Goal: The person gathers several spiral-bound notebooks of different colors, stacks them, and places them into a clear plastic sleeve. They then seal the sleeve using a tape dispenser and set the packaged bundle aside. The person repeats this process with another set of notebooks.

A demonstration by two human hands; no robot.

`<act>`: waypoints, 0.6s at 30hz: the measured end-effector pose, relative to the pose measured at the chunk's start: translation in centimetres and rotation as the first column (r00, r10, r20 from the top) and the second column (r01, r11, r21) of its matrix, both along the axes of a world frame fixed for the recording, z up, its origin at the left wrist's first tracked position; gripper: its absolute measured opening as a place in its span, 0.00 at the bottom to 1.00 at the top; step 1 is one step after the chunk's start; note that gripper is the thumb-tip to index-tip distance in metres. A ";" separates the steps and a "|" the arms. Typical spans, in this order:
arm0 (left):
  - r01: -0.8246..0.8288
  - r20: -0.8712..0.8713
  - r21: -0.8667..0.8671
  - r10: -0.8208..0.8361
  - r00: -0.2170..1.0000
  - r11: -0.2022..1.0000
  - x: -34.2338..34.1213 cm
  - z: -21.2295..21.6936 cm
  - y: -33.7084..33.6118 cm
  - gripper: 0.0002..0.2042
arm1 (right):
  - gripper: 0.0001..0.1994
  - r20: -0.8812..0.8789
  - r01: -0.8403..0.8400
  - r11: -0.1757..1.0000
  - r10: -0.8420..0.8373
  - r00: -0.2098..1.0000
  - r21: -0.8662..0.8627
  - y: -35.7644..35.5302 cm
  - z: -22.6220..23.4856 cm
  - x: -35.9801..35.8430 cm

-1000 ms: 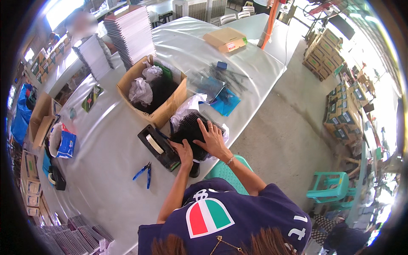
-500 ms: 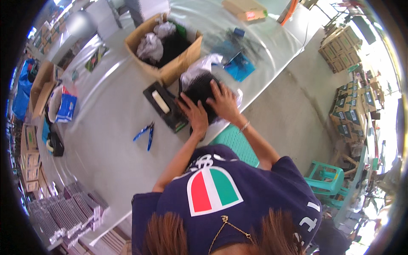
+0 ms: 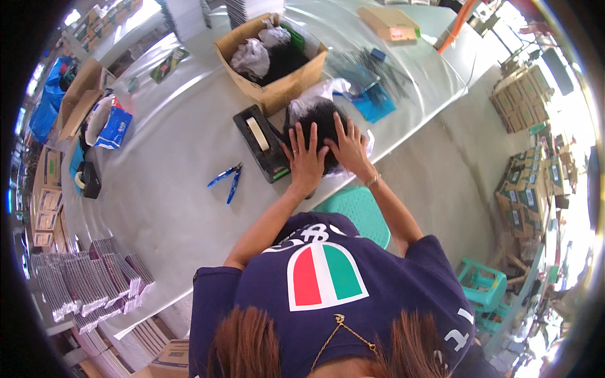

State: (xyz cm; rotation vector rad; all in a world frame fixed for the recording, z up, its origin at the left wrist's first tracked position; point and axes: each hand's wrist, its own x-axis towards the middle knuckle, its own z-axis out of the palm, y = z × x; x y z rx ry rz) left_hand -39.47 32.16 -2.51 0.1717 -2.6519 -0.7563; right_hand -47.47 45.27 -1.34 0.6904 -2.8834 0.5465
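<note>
A black bundle with a fine, bristly or mesh-like texture (image 3: 315, 116) lies on a crumpled whitish plastic bag (image 3: 309, 97) near the table's edge. My left hand (image 3: 306, 165) rests on its near left side, fingers stretched out. On its right side lies my right hand (image 3: 351, 153), fingers spread, the thumbs of both hands close together. Just left of the bundle stands a black tape dispenser (image 3: 271, 160) with a cream roll. Blue-handled nippers (image 3: 229, 178) lie spread on the table, left of my left forearm. What is under my palms is hidden.
An open cardboard box (image 3: 283, 94) holding black material and crumpled plastic stands beyond the dispenser. Blue packets (image 3: 377, 108) and thin black strands lie right of it. Stacked flat grey pieces (image 3: 88, 277) sit at lower left. A green stool (image 3: 356, 211) is by the table edge.
The whole view has shifted, so the table things appear further right. My fingers, bent on the bundle before, now lie straighter and flatter, and the hands sit closer together.
</note>
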 end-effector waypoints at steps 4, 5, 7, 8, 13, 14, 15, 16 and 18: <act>0.030 -0.014 -0.030 -0.031 0.999 0.999 -0.4 1.2 -0.4 0.32 | 0.37 0.174 -0.102 0.986 0.124 0.977 -0.130 1.2 1.0 -1.1; 0.063 -0.036 -0.026 -0.064 0.997 0.998 -0.7 1.4 -0.5 0.32 | 0.37 0.232 -0.109 0.982 0.144 0.962 -0.156 1.8 1.1 -1.9; 0.118 0.012 -0.062 -0.117 0.993 0.991 -1.2 1.9 -0.4 0.32 | 0.38 0.311 -0.119 0.980 0.164 0.936 -0.159 2.3 1.3 -2.8; 0.164 0.069 -0.038 -0.161 0.985 0.986 -1.3 1.7 -0.5 0.34 | 0.37 0.338 -0.117 0.983 0.160 0.927 -0.144 2.5 1.6 -2.4; 0.144 0.059 -0.121 -0.138 0.989 0.982 -1.1 -0.3 -0.9 0.37 | 0.34 0.316 -0.086 0.995 0.065 0.947 0.055 0.1 5.9 0.0; 0.153 0.069 -0.115 -0.146 0.987 0.982 -1.2 -0.1 -0.9 0.37 | 0.34 0.311 -0.123 0.992 0.112 0.944 0.016 -0.2 7.0 0.1; 0.161 0.082 -0.106 -0.152 0.985 0.981 -1.2 0.1 -0.8 0.37 | 0.34 0.308 -0.162 0.987 0.160 0.938 -0.020 -0.5 7.9 0.0; 0.167 0.095 -0.098 -0.157 0.983 0.981 -1.1 0.2 -0.8 0.37 | 0.34 0.303 -0.202 0.978 0.210 0.930 -0.057 -0.9 8.3 -0.2; 0.166 0.105 -0.124 -0.153 0.983 0.978 -1.4 0.1 -0.7 0.38 | 0.33 0.372 -0.239 0.959 0.280 0.885 -0.152 -1.8 8.5 -1.2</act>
